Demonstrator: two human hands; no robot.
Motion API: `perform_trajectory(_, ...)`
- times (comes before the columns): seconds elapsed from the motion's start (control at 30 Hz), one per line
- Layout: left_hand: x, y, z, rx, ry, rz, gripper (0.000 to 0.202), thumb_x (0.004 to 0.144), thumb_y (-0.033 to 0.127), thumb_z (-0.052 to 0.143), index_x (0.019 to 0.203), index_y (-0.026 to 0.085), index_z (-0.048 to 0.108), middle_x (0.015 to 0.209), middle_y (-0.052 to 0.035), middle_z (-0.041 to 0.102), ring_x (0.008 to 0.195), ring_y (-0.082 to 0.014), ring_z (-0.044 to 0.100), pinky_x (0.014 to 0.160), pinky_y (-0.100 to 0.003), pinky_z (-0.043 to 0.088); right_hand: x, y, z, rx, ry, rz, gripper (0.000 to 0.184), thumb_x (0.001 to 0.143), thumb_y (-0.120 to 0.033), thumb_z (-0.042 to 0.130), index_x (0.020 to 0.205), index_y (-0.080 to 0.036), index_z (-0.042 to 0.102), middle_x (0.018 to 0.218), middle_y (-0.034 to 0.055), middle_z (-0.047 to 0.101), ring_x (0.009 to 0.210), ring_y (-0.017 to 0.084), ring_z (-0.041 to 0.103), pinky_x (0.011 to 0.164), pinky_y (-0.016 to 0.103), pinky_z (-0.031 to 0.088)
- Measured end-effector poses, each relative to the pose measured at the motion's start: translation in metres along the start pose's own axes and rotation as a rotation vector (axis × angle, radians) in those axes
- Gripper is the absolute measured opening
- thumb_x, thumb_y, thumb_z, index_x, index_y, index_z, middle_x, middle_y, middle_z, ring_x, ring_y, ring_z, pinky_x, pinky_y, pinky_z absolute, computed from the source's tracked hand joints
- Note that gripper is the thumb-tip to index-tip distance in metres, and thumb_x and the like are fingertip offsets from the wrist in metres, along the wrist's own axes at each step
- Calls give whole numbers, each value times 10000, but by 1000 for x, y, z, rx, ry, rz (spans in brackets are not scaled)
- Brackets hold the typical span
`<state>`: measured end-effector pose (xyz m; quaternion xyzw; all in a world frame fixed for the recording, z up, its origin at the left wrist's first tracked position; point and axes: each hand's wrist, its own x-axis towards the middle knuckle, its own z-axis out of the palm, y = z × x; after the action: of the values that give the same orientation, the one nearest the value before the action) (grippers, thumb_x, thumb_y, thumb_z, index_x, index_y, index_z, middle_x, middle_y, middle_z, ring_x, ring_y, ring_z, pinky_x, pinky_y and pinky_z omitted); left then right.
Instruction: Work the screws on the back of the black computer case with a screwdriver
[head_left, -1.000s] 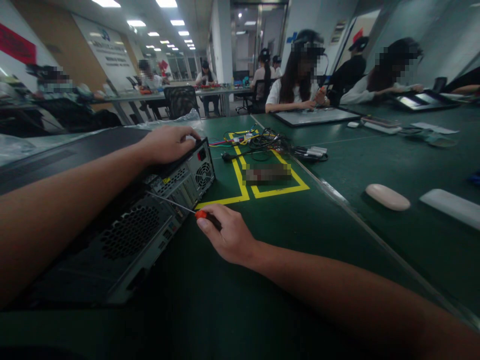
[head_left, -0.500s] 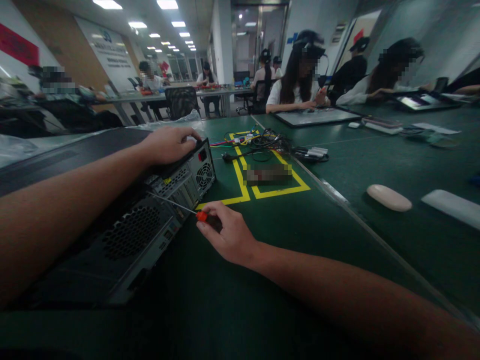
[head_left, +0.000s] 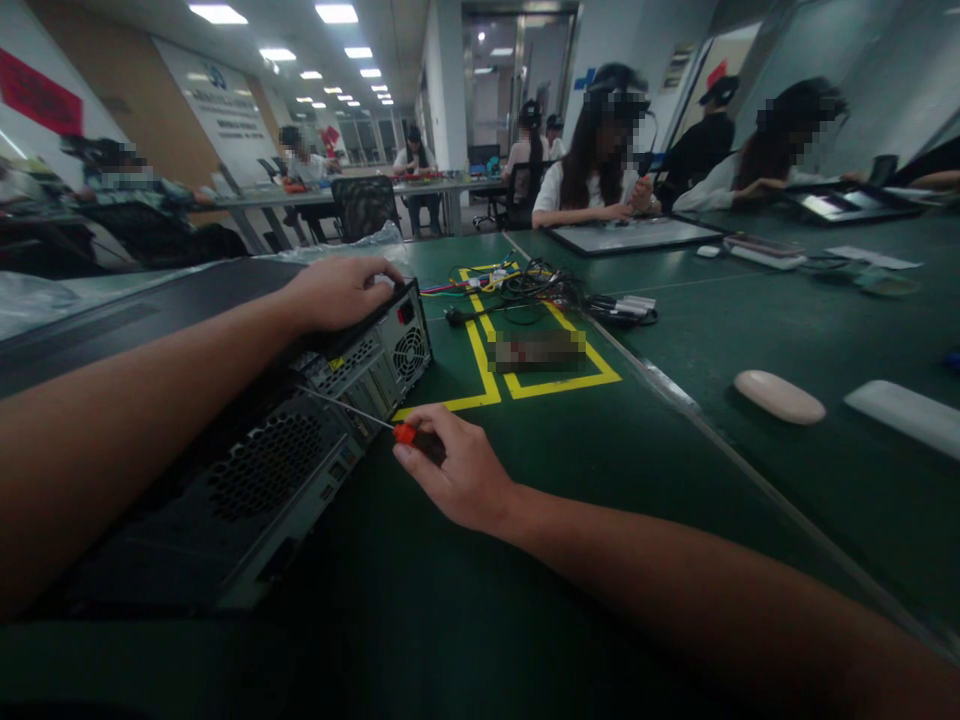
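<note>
A black desktop computer case (head_left: 270,465) lies on the green table at the left, its rear panel with vents, slots and ports turned toward me. My left hand (head_left: 341,290) rests across the top and grips the edge near the rear corner, fingers bent over it. My right hand (head_left: 457,465) is closed around a screwdriver (head_left: 405,433) with a red and dark handle. Its long thin shaft points left along the rear panel, and the tip reaches the case near the slot area; whether it sits in a screw is too dark to tell.
Beyond the case lie tangled cables (head_left: 536,285) and a blurred-out object (head_left: 536,351) inside yellow tape (head_left: 566,386). To the right are a beige oval object (head_left: 780,397) and a white one (head_left: 911,415). Several people work at tables behind; one faces a flat panel (head_left: 637,234).
Almost nothing differs. Both hands, the screwdriver and the case keep their places; the view has shifted very slightly.
</note>
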<state>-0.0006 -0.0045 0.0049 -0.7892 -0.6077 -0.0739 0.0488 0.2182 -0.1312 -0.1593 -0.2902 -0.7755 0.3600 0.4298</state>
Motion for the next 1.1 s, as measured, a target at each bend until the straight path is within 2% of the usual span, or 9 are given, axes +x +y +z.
perform_trajectory(0.13,-3,4,-2,-1,5,-12,602,1051,443,473,1512,236,800,1060,-154,805,966,-352,716,952,-511,524,0,0,0,5,-3,7,246,1099,-466,684,1235,-264,648,1084,51,801,934,231,779,870,406,642)
perform_trajectory(0.3,-10,13,-8,48,-32,-12,600,1116,382,395,1554,165,743,1218,-140,794,987,-277,655,948,-429,486,0,-1,0,10,3,15,235,1098,-451,700,1236,-266,655,1084,48,804,911,220,772,850,385,635)
perform_trajectory(0.4,-13,16,-9,68,-37,-13,582,1140,374,386,1566,159,719,1258,-125,780,1029,-256,635,952,-394,461,0,-1,0,5,7,18,220,1098,-437,702,1231,-267,656,1069,42,800,905,216,766,850,373,629)
perform_trajectory(0.53,-12,16,-8,78,-38,-31,577,1141,366,388,1565,160,721,1246,-135,789,1022,-257,644,943,-389,461,1,0,1,5,19,7,230,1091,-444,704,1224,-262,657,1059,41,796,889,217,754,851,379,623)
perform_trajectory(0.67,-7,10,-4,68,-17,-21,598,1121,400,395,1557,177,738,1282,-156,803,1112,-307,694,985,-422,498,0,0,2,3,13,20,233,1090,-447,710,1230,-268,662,1062,39,798,890,216,753,846,376,623)
perform_trajectory(0.83,-2,4,-1,45,-3,-39,570,1082,424,456,1522,270,783,1106,-119,811,989,-330,715,938,-453,518,0,1,2,-8,23,14,238,1089,-454,704,1232,-267,666,1075,45,798,907,223,755,868,394,626)
perform_trajectory(1.0,-9,12,-5,67,-18,-26,597,1121,365,393,1569,160,731,1173,-132,791,969,-267,643,925,-405,475,1,1,0,-9,17,-10,263,1097,-479,676,1236,-257,669,1117,68,804,966,239,773,888,409,627)
perform_trajectory(1.1,-11,14,-7,72,-40,-28,591,1138,355,384,1582,135,707,1243,-142,786,977,-247,621,924,-386,458,0,0,0,-8,20,-12,262,1097,-479,679,1236,-256,672,1121,69,808,975,240,775,893,409,628)
